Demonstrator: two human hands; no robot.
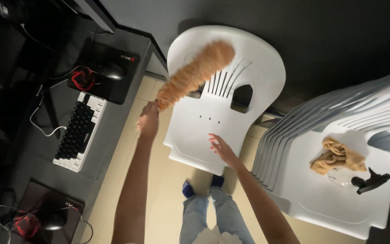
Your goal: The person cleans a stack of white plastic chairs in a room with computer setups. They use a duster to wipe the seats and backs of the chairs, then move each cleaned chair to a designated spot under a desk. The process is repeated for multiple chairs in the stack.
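My left hand grips the handle of an orange fluffy duster, whose head lies across the slatted backrest of a white plastic chair. The duster looks blurred. My right hand is open with fingers spread, hovering over the front edge of the chair's seat and holding nothing.
A stack of white plastic chairs stands at right with an orange cloth and a clear spray bottle on its seat. At left a dark desk carries a keyboard, a mouse and mouse pads. Tan floor tiles lie below.
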